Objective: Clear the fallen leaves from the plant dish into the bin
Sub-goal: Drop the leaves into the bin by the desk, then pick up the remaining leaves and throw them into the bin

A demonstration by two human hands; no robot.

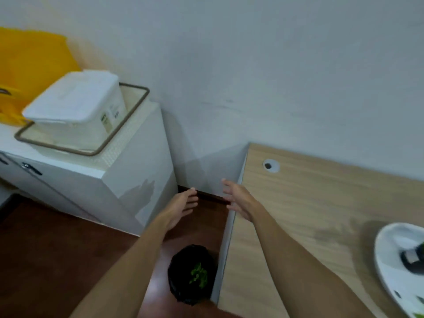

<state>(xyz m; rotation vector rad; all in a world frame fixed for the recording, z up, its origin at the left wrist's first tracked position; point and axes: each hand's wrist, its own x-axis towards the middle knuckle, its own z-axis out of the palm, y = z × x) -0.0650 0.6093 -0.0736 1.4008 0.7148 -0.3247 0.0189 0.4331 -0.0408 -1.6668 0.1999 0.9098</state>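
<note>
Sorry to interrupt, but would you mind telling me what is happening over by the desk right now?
A person is clearing leaves from a plant dish. Both the left hand and the right hand are open and empty, held out above the floor beside the wooden desk. Green leaves already lie in the black-lined bin below. The white dish sits at the desk's right edge.

Black-lined bin [191, 275] on the floor beside the desk, green leaves [199, 275] inside; white dish [390, 267] at the desk's right edge.

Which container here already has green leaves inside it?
The black-lined bin on the floor beside the desk; the white lidded box on the cabinet is shut, showing no leaves.
</note>
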